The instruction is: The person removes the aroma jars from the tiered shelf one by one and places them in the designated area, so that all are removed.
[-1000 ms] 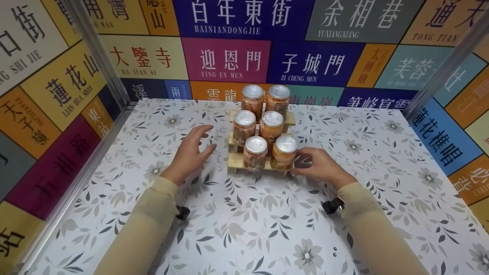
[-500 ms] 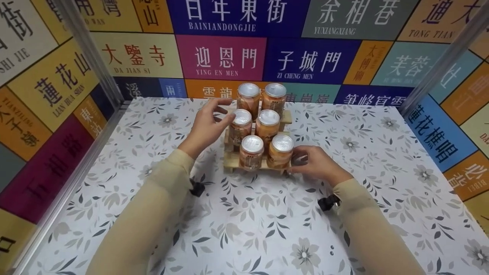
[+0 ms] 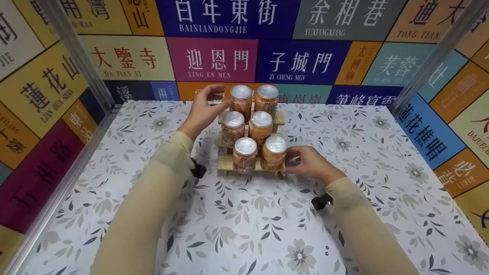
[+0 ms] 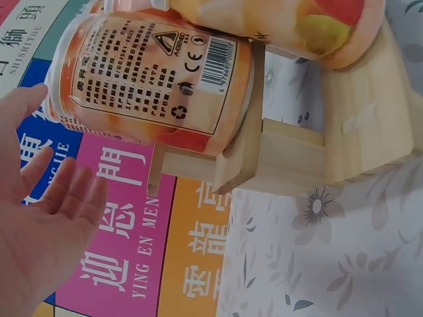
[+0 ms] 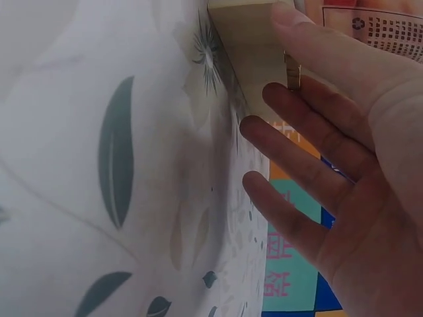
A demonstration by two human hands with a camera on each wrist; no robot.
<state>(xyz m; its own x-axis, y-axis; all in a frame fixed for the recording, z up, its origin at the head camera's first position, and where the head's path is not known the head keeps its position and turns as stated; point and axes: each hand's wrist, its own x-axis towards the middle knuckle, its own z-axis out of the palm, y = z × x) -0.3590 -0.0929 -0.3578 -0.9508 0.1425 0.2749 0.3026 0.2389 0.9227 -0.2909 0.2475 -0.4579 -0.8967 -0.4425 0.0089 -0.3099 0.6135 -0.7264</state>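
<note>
Several jars [image 3: 261, 119] with silvery lids and orange printed labels stand upright in pairs on a three-step wooden stand [image 3: 225, 164]. My left hand [image 3: 204, 110] is beside the back left jar [image 3: 241, 100], its fingers loosely bent. In the left wrist view the fingertips of that hand reach toward the lid end of a labelled jar [image 4: 158, 79]; contact is unclear. My right hand [image 3: 311, 164] is at the stand's front right corner, close to the front right jar [image 3: 274, 152]. The right wrist view shows its thumb [image 5: 317, 39] against the wood and the other fingers loosely extended.
A white cloth [image 3: 244, 225] with grey leaves and flowers covers the table. Coloured panels with large characters [image 3: 221, 59] stand behind and at both sides, with clear edge strips at the corners. A small black device [image 3: 322, 201] sits at each wrist.
My left hand has moved forward and up, from the table left of the stand to the back left jar. The right hand keeps its place by the stand, and the head view has shifted slightly.
</note>
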